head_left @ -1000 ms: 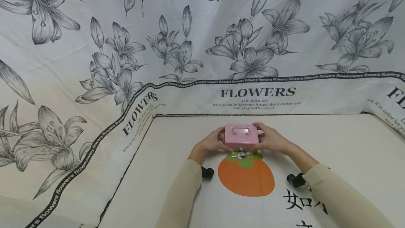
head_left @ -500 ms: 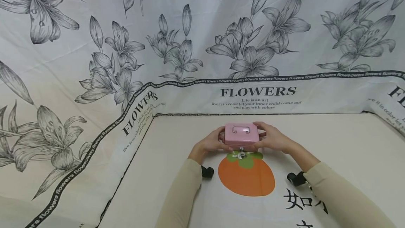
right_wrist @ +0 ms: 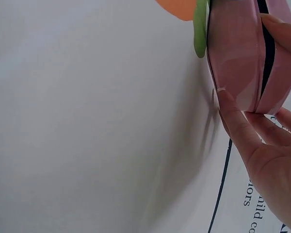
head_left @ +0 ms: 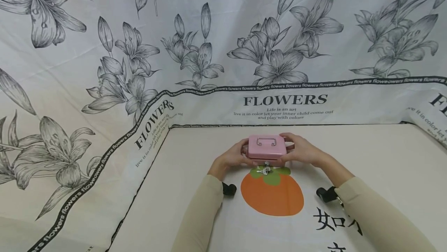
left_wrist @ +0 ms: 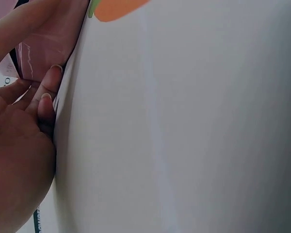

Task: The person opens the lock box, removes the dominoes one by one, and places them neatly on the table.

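Observation:
A small pink metal cash box (head_left: 267,147) with a wire handle on its lid stands on the white tabletop cloth. Silver keys (head_left: 264,171) hang from the lock at its front. My left hand (head_left: 233,155) holds the box's left end, fingers behind and thumb along the front. On the opposite end, my right hand (head_left: 304,152) grips it with the thumb low at the front corner and fingers around the far side. A dark gap between lid and body shows in the right wrist view, where a finger (right_wrist: 282,34) lies at the lid edge.
An orange persimmon print (head_left: 272,193) with green leaves lies on the cloth just before the box. Black characters (head_left: 330,219) are printed nearer, by the right sleeve. Flower-patterned fabric (head_left: 195,61) walls the table's back and left side.
Both hands keep their hold on the ends of the cash box. The whole head view has drifted very slightly.

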Tool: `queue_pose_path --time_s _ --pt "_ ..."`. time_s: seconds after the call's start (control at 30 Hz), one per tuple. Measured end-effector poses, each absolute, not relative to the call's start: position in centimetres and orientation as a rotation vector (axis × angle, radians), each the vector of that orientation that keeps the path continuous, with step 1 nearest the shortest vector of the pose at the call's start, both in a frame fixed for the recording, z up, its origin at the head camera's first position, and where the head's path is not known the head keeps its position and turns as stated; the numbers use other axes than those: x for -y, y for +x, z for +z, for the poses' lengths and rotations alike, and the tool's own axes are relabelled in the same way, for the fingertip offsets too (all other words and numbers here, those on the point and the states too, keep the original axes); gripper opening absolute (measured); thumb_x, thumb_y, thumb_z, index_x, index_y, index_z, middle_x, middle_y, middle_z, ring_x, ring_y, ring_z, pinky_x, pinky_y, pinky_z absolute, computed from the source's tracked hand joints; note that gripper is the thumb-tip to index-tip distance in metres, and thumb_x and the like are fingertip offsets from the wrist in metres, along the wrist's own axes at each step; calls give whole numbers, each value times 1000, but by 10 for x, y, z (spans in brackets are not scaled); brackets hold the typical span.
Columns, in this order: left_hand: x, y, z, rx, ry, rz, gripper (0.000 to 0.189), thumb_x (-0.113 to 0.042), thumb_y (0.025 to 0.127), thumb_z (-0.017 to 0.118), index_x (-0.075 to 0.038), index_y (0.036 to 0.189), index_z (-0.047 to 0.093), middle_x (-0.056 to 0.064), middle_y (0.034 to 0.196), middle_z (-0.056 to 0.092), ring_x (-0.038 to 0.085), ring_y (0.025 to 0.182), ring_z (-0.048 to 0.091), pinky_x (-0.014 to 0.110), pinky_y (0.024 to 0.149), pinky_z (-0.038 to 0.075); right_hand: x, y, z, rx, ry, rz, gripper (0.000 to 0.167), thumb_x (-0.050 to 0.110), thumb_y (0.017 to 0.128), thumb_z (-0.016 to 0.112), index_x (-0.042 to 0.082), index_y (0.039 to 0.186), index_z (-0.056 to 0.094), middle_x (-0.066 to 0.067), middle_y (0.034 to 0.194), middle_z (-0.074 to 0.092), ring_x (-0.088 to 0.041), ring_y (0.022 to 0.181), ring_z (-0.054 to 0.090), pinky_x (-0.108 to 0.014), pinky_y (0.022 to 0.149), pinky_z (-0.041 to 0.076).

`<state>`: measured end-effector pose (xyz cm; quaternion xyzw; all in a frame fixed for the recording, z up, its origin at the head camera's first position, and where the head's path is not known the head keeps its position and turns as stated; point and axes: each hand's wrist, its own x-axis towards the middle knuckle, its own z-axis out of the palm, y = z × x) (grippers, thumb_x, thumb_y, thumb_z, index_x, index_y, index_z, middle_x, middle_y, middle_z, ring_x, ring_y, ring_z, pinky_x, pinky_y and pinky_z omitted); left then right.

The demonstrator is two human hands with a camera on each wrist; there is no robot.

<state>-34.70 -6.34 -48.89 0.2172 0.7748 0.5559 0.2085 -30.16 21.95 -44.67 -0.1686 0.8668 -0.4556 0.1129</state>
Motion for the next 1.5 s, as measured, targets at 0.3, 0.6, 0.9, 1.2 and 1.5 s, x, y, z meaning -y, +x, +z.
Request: queue_pose_path --time_s 0.3,0.6,0.9,1.2,1.5 --pt "62 -347 -488 -2140 594 1557 105 1 72 91 -16 159 36 3 133 67 15 120 60 45 120 33 -226 -306 -442 -2521 -532 -1324 93 25 82 84 -1 155 34 -30 150 47 -42 124 63 -58 102 49" --pt "62 -347 -486 -2137 571 1569 103 3 72 90 -14 158 35 3 130 69 14 120 61 44 119 34 -227 -313 -442 -2540 -501 -1280 94 38 84 85 3 156 36 -27 151 48 -41 124 63 -60 105 46" --pt "64 -347 -489 -2144 589 1557 103 3 73 89 -13 159 34 4 127 71 14 112 62 38 111 41 -229 -315 -441 -2536 -532 -1278 91 37 86 82 1 156 36 -28 148 50 -42 125 62 -58 104 48" --pt "65 -348 -489 -2172 620 1542 103 2 73 90 -12 158 35 6 123 71 13 102 60 32 101 42 -231 -315 -439 -2529 -523 -1296 90 37 87 81 1 156 36 -28 147 52 -42 127 60 -58 104 46" --pt "64 -349 -490 -2151 611 1556 100 4 74 89 -13 157 37 7 112 73 14 92 59 28 90 44 -233 -317 -437 -2572 -543 -1279 82 39 90 78 2 154 42 -23 143 58 -42 132 55 -56 104 45"
